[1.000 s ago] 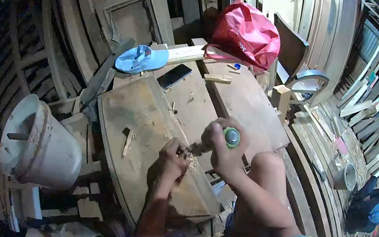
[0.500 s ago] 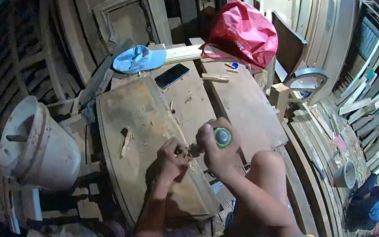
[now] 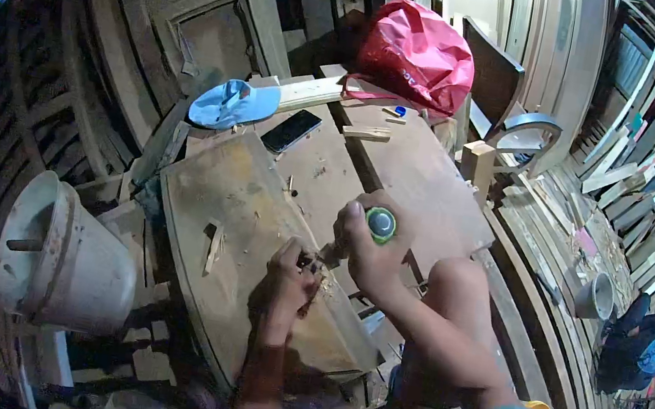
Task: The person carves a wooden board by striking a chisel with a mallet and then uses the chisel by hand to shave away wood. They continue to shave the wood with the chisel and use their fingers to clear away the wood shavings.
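My right hand is wrapped round the green-and-grey handle of a chisel-like hand tool, seen almost end-on. Its metal shaft slants down and left toward my left hand. The fingers of that hand are closed over a small dark piece at the edge of a wooden panel; most of the piece is hidden. Light wood shavings lie beside those fingertips. The working tip of the tool cannot be made out. A loose wood splinter lies on the panel, left of my left hand.
Beyond my hands are a phone, a light blue cap, a small wood strip and a red bag. A white bucket stands at left. Stacked boards fill the right, near my bent knee.
My right hand and the tool's handle have risen slightly. My left hand stays at nearly the same spot on the panel. The view has shifted a little.
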The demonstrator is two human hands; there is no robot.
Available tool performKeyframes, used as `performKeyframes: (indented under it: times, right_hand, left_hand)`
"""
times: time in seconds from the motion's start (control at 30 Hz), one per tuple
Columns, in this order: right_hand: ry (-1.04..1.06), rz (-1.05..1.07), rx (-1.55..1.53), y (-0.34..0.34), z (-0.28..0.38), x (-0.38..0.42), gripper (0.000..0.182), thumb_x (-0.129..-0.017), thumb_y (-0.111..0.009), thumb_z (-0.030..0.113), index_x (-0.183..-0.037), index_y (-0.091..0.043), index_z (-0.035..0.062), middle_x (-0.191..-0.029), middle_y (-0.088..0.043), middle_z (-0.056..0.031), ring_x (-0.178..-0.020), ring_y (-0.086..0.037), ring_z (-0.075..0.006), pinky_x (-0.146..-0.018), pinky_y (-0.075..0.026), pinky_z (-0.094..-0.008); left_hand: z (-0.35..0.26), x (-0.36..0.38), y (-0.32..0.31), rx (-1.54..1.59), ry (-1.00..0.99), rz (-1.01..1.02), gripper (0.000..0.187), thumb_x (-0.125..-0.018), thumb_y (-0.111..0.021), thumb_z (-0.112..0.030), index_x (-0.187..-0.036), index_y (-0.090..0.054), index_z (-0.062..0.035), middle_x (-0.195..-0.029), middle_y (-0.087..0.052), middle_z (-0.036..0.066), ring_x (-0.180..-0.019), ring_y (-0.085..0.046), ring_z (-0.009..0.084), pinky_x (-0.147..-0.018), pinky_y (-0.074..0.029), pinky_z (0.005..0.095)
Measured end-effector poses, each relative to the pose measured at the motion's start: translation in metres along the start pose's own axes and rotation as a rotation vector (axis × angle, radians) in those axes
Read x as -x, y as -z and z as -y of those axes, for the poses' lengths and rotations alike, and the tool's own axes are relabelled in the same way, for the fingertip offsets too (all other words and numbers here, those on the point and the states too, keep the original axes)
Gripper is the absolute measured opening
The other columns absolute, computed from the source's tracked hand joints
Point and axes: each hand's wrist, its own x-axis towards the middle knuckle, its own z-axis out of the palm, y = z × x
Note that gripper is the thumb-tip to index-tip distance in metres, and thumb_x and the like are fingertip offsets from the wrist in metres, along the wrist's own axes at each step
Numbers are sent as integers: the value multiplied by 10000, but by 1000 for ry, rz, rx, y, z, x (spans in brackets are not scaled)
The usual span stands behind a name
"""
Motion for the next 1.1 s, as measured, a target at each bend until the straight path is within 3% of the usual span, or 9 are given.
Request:
performKeyframes:
  times: [0.1, 0.17, 0.2, 0.3, 0.43, 0.57, 0.63, 0.77, 1.1]
  right_hand:
    - [9, 10, -121, 4, 4, 4, 178, -829, -641, 95, -696, -565, 3, -558, -556, -37, -512, -523, -77, -497, -400, -237]
    - [-37, 31, 30, 1, 0, 7, 165, -812, -644, 66, -685, -563, -4, -577, -566, -55, -518, -526, -85, -511, -414, -236]
    - [-19, 35, 18, 0, 4, 8, 168, -809, -648, 69, -683, -564, -3, -576, -563, -57, -518, -526, -86, -511, -413, -237]
    - [1, 54, -48, 0, 9, 9, 170, -806, -656, 74, -683, -566, -1, -575, -560, -59, -519, -526, -88, -514, -412, -239]
    - [2, 37, 38, 2, -1, 6, 162, -809, -651, 66, -692, -563, -1, -578, -561, -55, -525, -528, -87, -517, -416, -241]
    - [-39, 3, -185, 3, 10, 6, 164, -818, -638, 65, -691, -557, 1, -591, -574, -59, -528, -537, -99, -518, -420, -248]
    - [-8, 21, 124, 4, -7, 7, 155, -819, -624, 52, -691, -554, 0, -600, -584, -67, -520, -551, -131, -521, -427, -255]
    - [-3, 5, -143, 0, 14, 8, 168, -810, -645, 88, -691, -556, 9, -575, -552, -54, -502, -520, -105, -502, -404, -248]
    - [-33, 25, -84, 3, 3, 6, 165, -807, -647, 58, -686, -549, 5, -562, -542, -59, -503, -518, -95, -503, -410, -251]
  left_hand:
    - [-8, 1, 7, -75, -105, -143, 153, -657, -621, -12, -758, -507, -30, -717, -546, 164, -675, -552, 374, -593, -427, 432]
    - [-7, 0, 11, -16, 193, 193, 319, -647, -626, -24, -950, -528, 2, -883, -554, 220, -858, -534, 419, -772, -429, 456]
    - [-6, -2, 4, -18, 56, 3, 176, -652, -664, -27, -760, -526, -38, -719, -566, 159, -681, -570, 373, -596, -448, 416]
    - [-13, -3, 9, -43, 229, 82, 180, -646, -674, -30, -748, -526, -41, -707, -566, 151, -664, -573, 362, -590, -449, 413]
    - [-6, -3, 6, 61, 75, 65, 148, -668, -649, -21, -737, -520, -39, -685, -561, 141, -646, -581, 336, -579, -446, 406]
    - [10, 1, 2, 31, 106, 76, 158, -672, -644, -23, -747, -505, -23, -693, -545, 140, -651, -556, 345, -592, -438, 406]
    - [-2, 1, 2, 40, 130, 39, 147, -676, -627, -14, -736, -493, -24, -684, -529, 147, -645, -541, 362, -587, -432, 419]
    - [8, 0, 1, -9, 80, 20, 135, -664, -610, -12, -726, -493, -36, -691, -540, 149, -655, -550, 362, -586, -439, 415]
    - [-9, -3, 8, -34, 36, 48, 120, -720, -615, -27, -788, -518, -38, -724, -556, 154, -692, -568, 366, -620, -445, 430]
